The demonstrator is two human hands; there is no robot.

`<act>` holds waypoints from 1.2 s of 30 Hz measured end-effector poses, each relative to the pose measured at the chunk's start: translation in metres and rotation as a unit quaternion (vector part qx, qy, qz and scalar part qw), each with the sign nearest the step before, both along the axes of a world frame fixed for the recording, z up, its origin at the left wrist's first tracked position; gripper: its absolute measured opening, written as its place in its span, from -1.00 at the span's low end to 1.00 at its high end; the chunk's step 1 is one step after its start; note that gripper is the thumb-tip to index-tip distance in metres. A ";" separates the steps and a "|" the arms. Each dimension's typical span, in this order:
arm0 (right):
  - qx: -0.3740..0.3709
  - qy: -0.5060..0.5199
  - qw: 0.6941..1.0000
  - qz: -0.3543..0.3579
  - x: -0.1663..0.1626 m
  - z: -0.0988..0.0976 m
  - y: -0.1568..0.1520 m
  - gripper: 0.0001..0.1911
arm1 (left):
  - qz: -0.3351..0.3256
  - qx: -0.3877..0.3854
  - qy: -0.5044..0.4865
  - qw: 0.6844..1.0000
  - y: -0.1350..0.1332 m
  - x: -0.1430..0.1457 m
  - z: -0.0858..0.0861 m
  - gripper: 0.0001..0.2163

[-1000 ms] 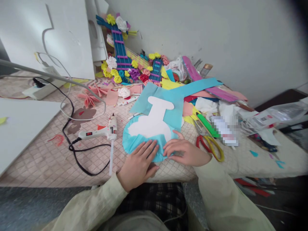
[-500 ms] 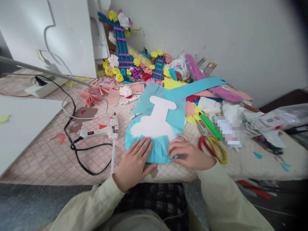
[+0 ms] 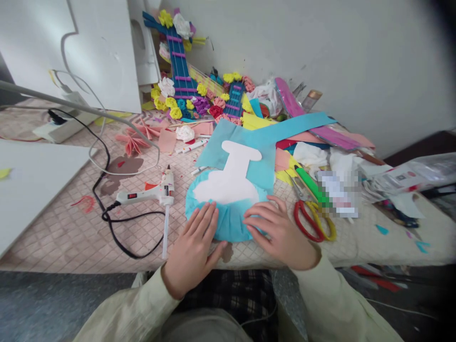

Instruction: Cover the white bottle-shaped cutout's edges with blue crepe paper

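A white guitar-shaped cutout [image 3: 228,186] lies in front of me, its neck pointing away over a sheet of blue crepe paper [image 3: 217,142]. Blue crepe paper [image 3: 230,222] is folded up over the near edge of its round body. My left hand [image 3: 195,242] rests flat on the left of this fold, fingers stretched out and thumb apart. On the fold's right side, my right hand [image 3: 280,231] lies with fingers slightly bent and spread, touching the paper. Both hands are open. The paper directly under the fingers is hidden.
A glue gun [image 3: 156,192] with a black cord lies to the left. Scissors [image 3: 313,221] with red and yellow handles and a green cutter [image 3: 309,183] are at the right. Paper-flower guitars [image 3: 181,66] lean on the wall. A white board [image 3: 39,185] covers the left.
My right hand has shifted slightly along the fold, with its fingers flatter and further onto the paper. My left hand has slid a little to the left.
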State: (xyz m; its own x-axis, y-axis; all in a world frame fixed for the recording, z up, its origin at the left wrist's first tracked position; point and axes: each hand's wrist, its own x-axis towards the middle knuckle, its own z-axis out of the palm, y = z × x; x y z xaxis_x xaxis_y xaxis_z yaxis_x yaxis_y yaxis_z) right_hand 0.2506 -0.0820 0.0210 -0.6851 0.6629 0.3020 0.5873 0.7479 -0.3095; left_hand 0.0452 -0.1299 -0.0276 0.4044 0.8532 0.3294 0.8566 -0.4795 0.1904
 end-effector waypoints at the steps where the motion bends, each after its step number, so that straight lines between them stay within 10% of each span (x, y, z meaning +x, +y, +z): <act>1: 0.019 -0.005 1.000 -0.007 -0.009 -0.001 -0.007 -0.80 | 0.013 -0.001 -0.005 1.000 -0.004 -0.001 -0.001 -0.45; 12: 0.013 -0.131 0.991 0.000 -0.034 -0.037 -0.030 -0.52 | 0.006 -0.004 0.027 1.000 -0.015 0.002 -0.015 -0.47; 36: 0.049 -0.162 0.985 -0.033 -0.019 -0.037 0.014 -0.54 | -0.020 0.009 -0.020 1.000 -0.015 0.000 -0.016 -0.53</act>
